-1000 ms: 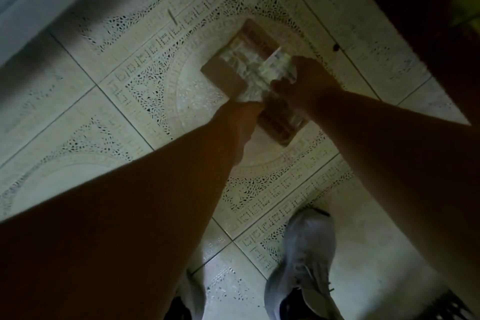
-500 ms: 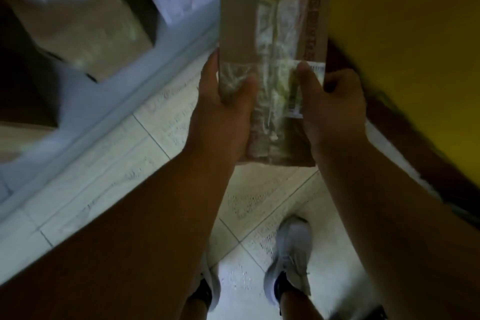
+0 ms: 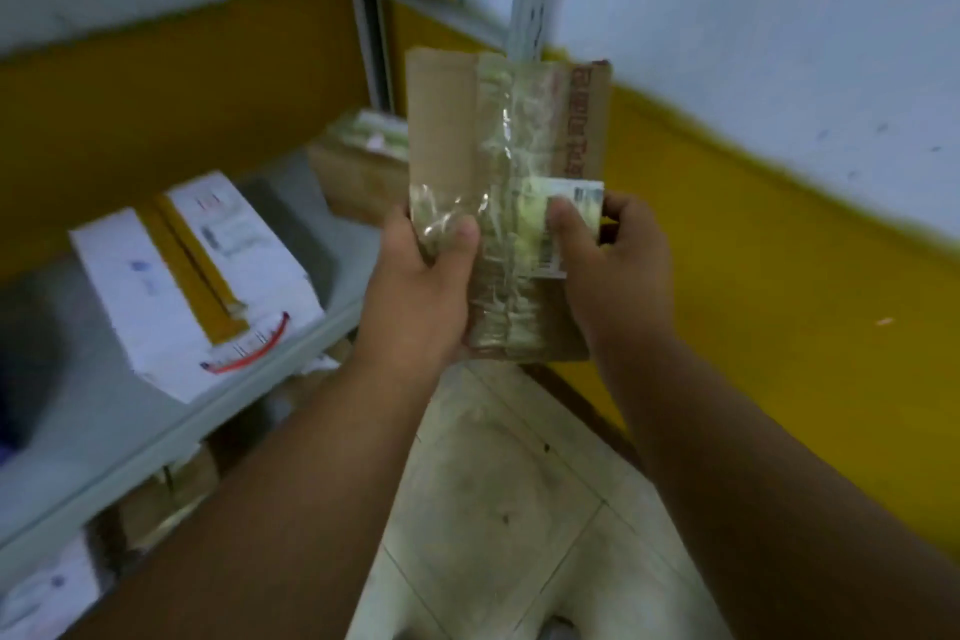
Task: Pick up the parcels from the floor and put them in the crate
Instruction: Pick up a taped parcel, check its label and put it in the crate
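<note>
A flat brown cardboard parcel (image 3: pixel 506 161), wrapped in clear tape and bearing a white label, is held upright in front of me at chest height. My left hand (image 3: pixel 415 296) grips its lower left edge, thumb on the front face. My right hand (image 3: pixel 608 265) grips its lower right edge, thumb pressed on the label. No crate is in view.
A grey metal shelf (image 3: pixel 156 431) runs along the left, carrying a white box with a yellow stripe (image 3: pixel 197 276) and a brown taped box (image 3: pixel 358 161). More cardboard boxes (image 3: pixel 161 499) sit under it. A yellow and white wall (image 3: pixel 779 224) stands to the right. Tiled floor (image 3: pixel 498 509) lies below.
Both hands lifted the parcel from the tiled floor to chest height. My view rose from the floor to the shelf and the wall.
</note>
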Demonstrator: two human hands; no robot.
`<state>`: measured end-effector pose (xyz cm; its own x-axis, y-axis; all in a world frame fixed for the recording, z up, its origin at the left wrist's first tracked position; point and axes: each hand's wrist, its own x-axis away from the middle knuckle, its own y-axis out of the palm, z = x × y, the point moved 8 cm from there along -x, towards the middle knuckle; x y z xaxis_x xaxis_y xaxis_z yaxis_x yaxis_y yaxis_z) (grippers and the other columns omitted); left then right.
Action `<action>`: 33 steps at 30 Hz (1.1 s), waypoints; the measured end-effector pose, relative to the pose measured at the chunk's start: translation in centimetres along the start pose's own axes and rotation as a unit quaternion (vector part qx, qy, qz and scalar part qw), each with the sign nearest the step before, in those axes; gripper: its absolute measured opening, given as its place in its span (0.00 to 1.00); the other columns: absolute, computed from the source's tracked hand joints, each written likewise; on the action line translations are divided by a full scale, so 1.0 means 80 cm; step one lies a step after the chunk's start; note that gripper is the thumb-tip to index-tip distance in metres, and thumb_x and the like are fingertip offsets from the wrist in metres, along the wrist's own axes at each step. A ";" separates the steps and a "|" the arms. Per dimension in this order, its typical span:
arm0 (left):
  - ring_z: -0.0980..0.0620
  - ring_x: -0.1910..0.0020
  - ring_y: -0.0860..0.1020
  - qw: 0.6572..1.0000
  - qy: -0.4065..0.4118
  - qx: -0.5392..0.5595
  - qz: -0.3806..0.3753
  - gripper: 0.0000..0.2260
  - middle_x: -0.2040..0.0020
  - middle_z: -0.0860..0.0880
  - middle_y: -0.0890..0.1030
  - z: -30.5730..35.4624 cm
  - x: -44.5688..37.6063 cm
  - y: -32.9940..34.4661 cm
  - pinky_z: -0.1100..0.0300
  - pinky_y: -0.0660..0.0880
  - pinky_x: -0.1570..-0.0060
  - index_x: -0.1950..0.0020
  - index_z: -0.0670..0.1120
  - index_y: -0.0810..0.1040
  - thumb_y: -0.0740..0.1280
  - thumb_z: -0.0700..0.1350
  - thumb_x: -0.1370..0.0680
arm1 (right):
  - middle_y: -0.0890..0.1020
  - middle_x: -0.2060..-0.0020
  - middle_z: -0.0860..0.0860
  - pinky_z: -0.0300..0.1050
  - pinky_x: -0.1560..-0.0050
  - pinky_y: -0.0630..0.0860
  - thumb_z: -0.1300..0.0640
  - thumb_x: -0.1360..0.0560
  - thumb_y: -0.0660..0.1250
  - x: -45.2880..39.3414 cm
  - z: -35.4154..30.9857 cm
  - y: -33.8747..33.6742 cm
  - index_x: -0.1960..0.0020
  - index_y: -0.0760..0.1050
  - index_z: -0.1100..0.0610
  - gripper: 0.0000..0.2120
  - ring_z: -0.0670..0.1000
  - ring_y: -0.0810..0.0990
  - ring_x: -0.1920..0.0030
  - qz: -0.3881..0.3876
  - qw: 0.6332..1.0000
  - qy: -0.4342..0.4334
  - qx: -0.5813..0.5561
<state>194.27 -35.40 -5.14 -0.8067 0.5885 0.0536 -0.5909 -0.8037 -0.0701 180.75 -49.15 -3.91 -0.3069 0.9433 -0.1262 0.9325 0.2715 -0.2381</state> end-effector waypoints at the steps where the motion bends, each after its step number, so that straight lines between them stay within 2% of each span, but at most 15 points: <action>1: 0.53 0.47 0.82 1.000 0.013 0.010 0.006 0.21 0.44 0.58 0.82 0.033 0.008 -0.012 0.49 0.82 0.55 0.36 0.65 0.71 0.64 0.64 0.28 | 0.83 0.58 0.46 0.32 0.69 0.76 0.47 0.24 0.72 0.002 -0.038 -0.005 0.47 0.76 0.49 0.10 0.40 0.83 0.63 -0.003 1.000 -0.018 -0.011; 3: 0.55 0.47 0.82 0.999 0.044 0.018 0.019 0.14 0.45 0.58 0.81 0.092 0.023 -0.037 0.54 0.83 0.58 0.35 0.62 0.71 0.64 0.55 0.21 | 0.83 0.56 0.45 0.29 0.69 0.74 0.47 0.24 0.72 0.011 -0.105 -0.013 0.47 0.75 0.50 0.11 0.38 0.82 0.62 -0.001 0.998 -0.060 -0.027; 5: 0.57 0.46 0.81 0.995 0.092 0.002 0.029 0.13 0.44 0.59 0.81 0.145 0.035 -0.057 0.50 0.81 0.47 0.35 0.61 0.70 0.64 0.51 0.19 | 0.81 0.55 0.44 0.28 0.67 0.74 0.49 0.23 0.71 0.021 -0.156 -0.017 0.46 0.73 0.51 0.11 0.34 0.81 0.60 -0.004 0.995 -0.091 -0.048; 7: 0.58 0.45 0.80 0.989 0.143 -0.022 0.040 0.16 0.42 0.59 0.80 0.194 0.047 -0.076 0.50 0.78 0.42 0.31 0.59 0.69 0.64 0.49 0.19 | 0.80 0.56 0.44 0.27 0.68 0.73 0.51 0.23 0.71 0.030 -0.197 -0.016 0.44 0.69 0.51 0.13 0.32 0.80 0.62 -0.021 0.991 -0.109 -0.074; 10: 0.60 0.44 0.79 0.977 0.197 -0.055 0.053 0.20 0.40 0.60 0.79 0.258 0.064 -0.100 0.57 0.77 0.45 0.28 0.61 0.66 0.63 0.49 0.19 | 0.79 0.55 0.41 0.23 0.69 0.70 0.51 0.23 0.71 0.040 -0.256 -0.015 0.39 0.68 0.51 0.17 0.27 0.77 0.65 -0.047 0.987 -0.132 -0.080; 12: 0.63 0.46 0.78 0.971 0.220 -0.067 0.065 0.20 0.41 0.61 0.79 0.290 0.078 -0.113 0.62 0.76 0.49 0.28 0.62 0.66 0.63 0.50 0.19 | 0.79 0.54 0.39 0.22 0.67 0.70 0.49 0.23 0.71 0.047 -0.293 -0.018 0.36 0.68 0.48 0.19 0.25 0.76 0.63 -0.058 0.982 -0.162 -0.072; 16: 0.68 0.47 0.76 0.960 0.255 -0.065 0.097 0.20 0.43 0.62 0.79 0.338 0.105 -0.134 0.67 0.74 0.50 0.27 0.61 0.66 0.62 0.49 0.18 | 0.81 0.53 0.35 0.30 0.55 0.72 0.48 0.24 0.71 0.059 -0.357 -0.024 0.38 0.70 0.41 0.17 0.28 0.78 0.55 -0.083 0.967 -0.227 -0.082; 17: 0.68 0.47 0.76 0.957 0.261 -0.060 0.109 0.20 0.43 0.63 0.78 0.346 0.112 -0.139 0.68 0.74 0.50 0.27 0.61 0.66 0.63 0.49 0.18 | 0.81 0.53 0.32 0.29 0.55 0.72 0.48 0.24 0.71 0.061 -0.369 -0.022 0.37 0.71 0.41 0.18 0.28 0.78 0.55 -0.097 0.962 -0.240 -0.091; 19: 0.68 0.46 0.76 0.950 0.273 -0.055 0.140 0.20 0.43 0.64 0.79 0.357 0.126 -0.153 0.67 0.74 0.50 0.27 0.61 0.66 0.63 0.49 0.18 | 0.80 0.56 0.26 0.25 0.55 0.73 0.47 0.25 0.71 0.068 -0.390 -0.012 0.38 0.70 0.39 0.18 0.27 0.78 0.55 -0.152 0.947 -0.256 -0.118; 20: 0.67 0.45 0.77 0.946 0.276 -0.054 0.160 0.20 0.43 0.64 0.79 0.361 0.136 -0.161 0.66 0.75 0.49 0.28 0.61 0.66 0.63 0.49 0.18 | 0.80 0.54 0.26 0.29 0.51 0.76 0.45 0.26 0.72 0.074 -0.398 -0.003 0.38 0.71 0.38 0.19 0.29 0.80 0.53 -0.191 0.939 -0.253 -0.132; 22: 0.66 0.47 0.79 0.940 0.270 -0.040 0.205 0.18 0.45 0.64 0.80 0.360 0.157 -0.181 0.60 0.78 0.47 0.30 0.63 0.67 0.64 0.49 0.19 | 0.84 0.50 0.33 0.49 0.43 0.81 0.42 0.28 0.73 0.085 -0.404 0.018 0.37 0.72 0.37 0.22 0.39 0.84 0.49 -0.269 0.921 -0.236 -0.154; 23: 0.65 0.48 0.80 0.937 0.263 -0.034 0.226 0.18 0.45 0.63 0.81 0.358 0.171 -0.190 0.57 0.79 0.46 0.31 0.63 0.68 0.64 0.50 0.19 | 0.85 0.49 0.36 0.54 0.42 0.81 0.43 0.28 0.74 0.091 -0.407 0.027 0.37 0.73 0.37 0.21 0.41 0.85 0.49 -0.302 0.910 -0.231 -0.166; 26: 0.63 0.46 0.81 0.921 0.246 -0.017 0.300 0.20 0.44 0.62 0.81 0.346 0.225 -0.221 0.51 0.80 0.46 0.30 0.65 0.68 0.65 0.52 0.20 | 0.85 0.53 0.35 0.49 0.45 0.81 0.45 0.27 0.73 0.127 -0.416 0.049 0.38 0.73 0.38 0.19 0.38 0.84 0.53 -0.370 0.876 -0.233 -0.203; 30: 0.62 0.47 0.81 0.890 0.223 0.002 0.398 0.20 0.43 0.62 0.81 0.324 0.323 -0.263 0.54 0.81 0.48 0.29 0.66 0.67 0.65 0.54 0.20 | 0.85 0.50 0.36 0.51 0.46 0.82 0.33 0.39 0.72 0.216 -0.421 0.077 0.31 0.70 0.40 0.38 0.40 0.85 0.51 -0.464 0.823 -0.241 -0.223; 33: 0.55 0.42 0.81 0.867 0.185 0.007 0.463 0.20 0.39 0.59 0.81 0.295 0.404 -0.290 0.46 0.80 0.45 0.30 0.67 0.68 0.66 0.57 0.21 | 0.83 0.42 0.40 0.53 0.40 0.80 0.38 0.33 0.74 0.301 -0.417 0.090 0.26 0.65 0.40 0.38 0.42 0.83 0.44 -0.542 0.767 -0.243 -0.241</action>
<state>181.97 0.14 21.74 -0.8824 -0.3234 -0.3418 0.3080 -0.9461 0.1002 186.46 -18.10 23.48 -0.8779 -0.0380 -0.4773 0.0042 0.9962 -0.0870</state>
